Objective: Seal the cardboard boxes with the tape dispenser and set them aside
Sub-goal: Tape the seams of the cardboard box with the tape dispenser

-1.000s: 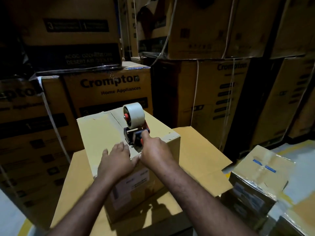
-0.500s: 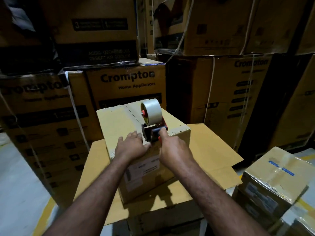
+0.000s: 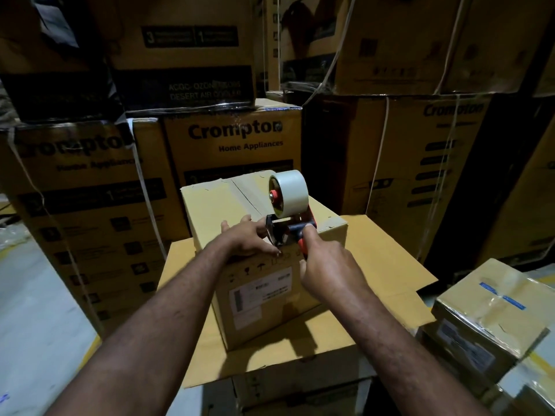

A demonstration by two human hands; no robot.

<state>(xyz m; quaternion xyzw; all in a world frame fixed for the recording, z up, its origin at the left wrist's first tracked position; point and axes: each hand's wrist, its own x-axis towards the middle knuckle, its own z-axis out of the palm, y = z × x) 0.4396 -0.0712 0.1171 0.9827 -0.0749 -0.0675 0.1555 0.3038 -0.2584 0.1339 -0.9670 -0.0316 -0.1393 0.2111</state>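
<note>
Now my right hand [image 3: 327,271] has its fingers curled round the handle of the tape dispenser [image 3: 288,211], at the near top edge of the box [image 3: 216,205]; my left hand [image 3: 246,240] lies flat beside it, fingers straight.

"Crompton" over "Home Appliances" stands on the central carton [image 3: 234,136] at twelve o'clock behind the small box [image 3: 216,202] and on the left carton [image 3: 78,163] at ten o'clock; the right carton [image 3: 435,145] at two o'clock shows "Crompton" with blurred print beneath. The upper carton [image 3: 186,58] at eleven o'clock bears "DESERT AIR COOLER" on a black band [image 3: 204,90], with "3" and "1" above. The small box's white label [image 3: 261,295] is too fine to read.
</note>
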